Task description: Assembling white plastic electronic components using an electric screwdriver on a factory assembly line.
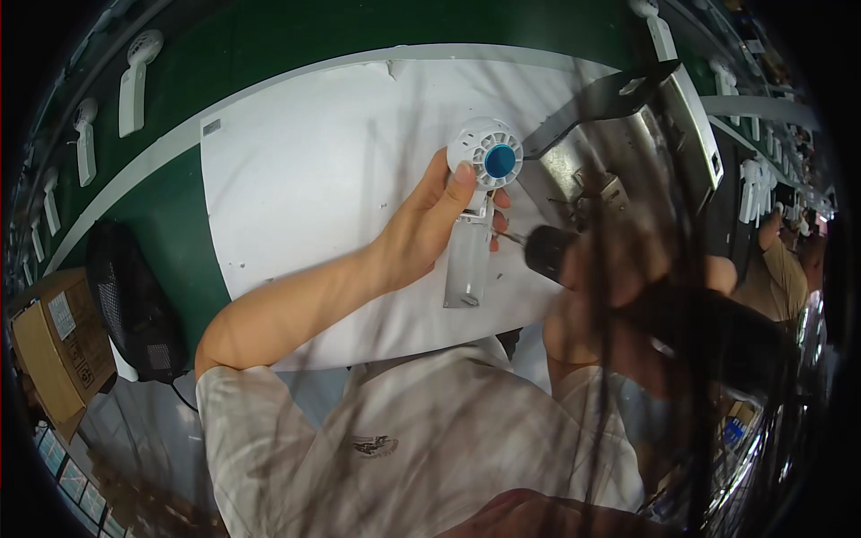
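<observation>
My left hand [432, 213] is closed around the neck of a white handheld fan [466, 255], its thumb lying on the round slotted head. A blue disc [500, 161] sits at the centre of that head. The handle points toward me, with its hollow inside facing up. At the right, my right hand [619, 264] grips a black electric screwdriver [545, 253]; the hand is partly smeared and crossed by dark strands. The thin bit points left at the upper handle of the fan, close to my left fingertips. I cannot tell whether its tip touches.
A white sheet [296, 206] covers the work surface. To the right stands a metal tray [574, 166] with small parts. Similar white fans [134, 94] lie on the green surface [269, 40] beyond. On the left are a black mesh bag [134, 305] and a cardboard box [58, 354].
</observation>
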A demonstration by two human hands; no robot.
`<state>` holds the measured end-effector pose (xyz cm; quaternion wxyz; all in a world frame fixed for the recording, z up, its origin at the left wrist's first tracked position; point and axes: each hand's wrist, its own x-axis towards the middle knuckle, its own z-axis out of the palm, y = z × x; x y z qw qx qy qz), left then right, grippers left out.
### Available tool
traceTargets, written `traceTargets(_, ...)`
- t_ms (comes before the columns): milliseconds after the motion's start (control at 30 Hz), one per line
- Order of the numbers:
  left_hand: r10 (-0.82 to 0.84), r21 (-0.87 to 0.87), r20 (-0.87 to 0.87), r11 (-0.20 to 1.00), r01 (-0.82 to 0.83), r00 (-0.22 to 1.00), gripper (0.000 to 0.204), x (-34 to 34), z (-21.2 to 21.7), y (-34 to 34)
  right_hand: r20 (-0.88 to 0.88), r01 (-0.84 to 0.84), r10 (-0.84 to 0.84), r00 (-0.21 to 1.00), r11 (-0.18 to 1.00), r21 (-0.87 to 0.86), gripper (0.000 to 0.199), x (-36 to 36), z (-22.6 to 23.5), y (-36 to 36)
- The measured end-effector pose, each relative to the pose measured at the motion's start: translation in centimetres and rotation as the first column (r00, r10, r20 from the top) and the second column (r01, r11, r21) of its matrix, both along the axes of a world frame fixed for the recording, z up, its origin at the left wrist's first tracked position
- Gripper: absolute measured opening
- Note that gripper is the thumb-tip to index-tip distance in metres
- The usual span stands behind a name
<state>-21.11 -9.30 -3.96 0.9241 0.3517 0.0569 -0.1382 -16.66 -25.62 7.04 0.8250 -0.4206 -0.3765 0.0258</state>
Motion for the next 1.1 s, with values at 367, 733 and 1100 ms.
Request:
traceTargets(367,0.097,0.089,0.099,0.99,-0.106,0.99,0.045,0.8,-0.3,-0.7,-0.112,-0.087,0.073,0.991,0.988,-0.131,0.075,2.3,-4.3,2.7)
traceTargets(733,0.042,0.144,0.049,0.988,-0.049,0.998,0.055,1.0,-1.5,-0.3,-0.085,-0.313,0.302,0.95,0.927,-0.206,0.054,3.9,-3.6,2.8)
traceTargets(1100,0.111,0.681,0.716,-0.329,-0.654,0.69,0.056,16.7,3.4,9.6,0.283,0.264,-0.24,0.929,0.963,-0.051,0.076,5.7,0.1,-8.8)
